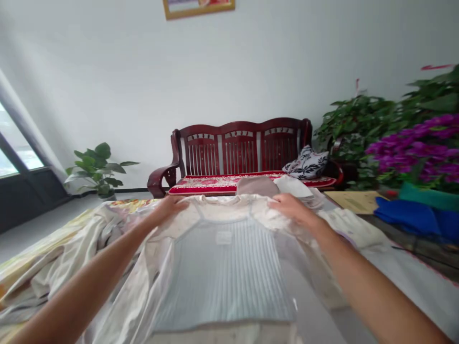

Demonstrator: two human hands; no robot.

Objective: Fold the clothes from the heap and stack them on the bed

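A pale grey ribbed top (224,274) lies flat in front of me, laid over a cream garment (251,210) on the table. My left hand (170,206) rests on the top's left shoulder, fingers closed down on the fabric. At the right shoulder my right hand (291,206) lies in the same way, fingers curled onto the cloth. Both arms reach forward from the bottom corners of the view.
A heap of crumpled cream clothes (71,258) lies to the left. Folded pieces (276,186) sit beyond my hands. Blue cloth (412,217) and flowering plants (419,148) are at the right. A dark red wooden bench (240,153) stands against the white wall.
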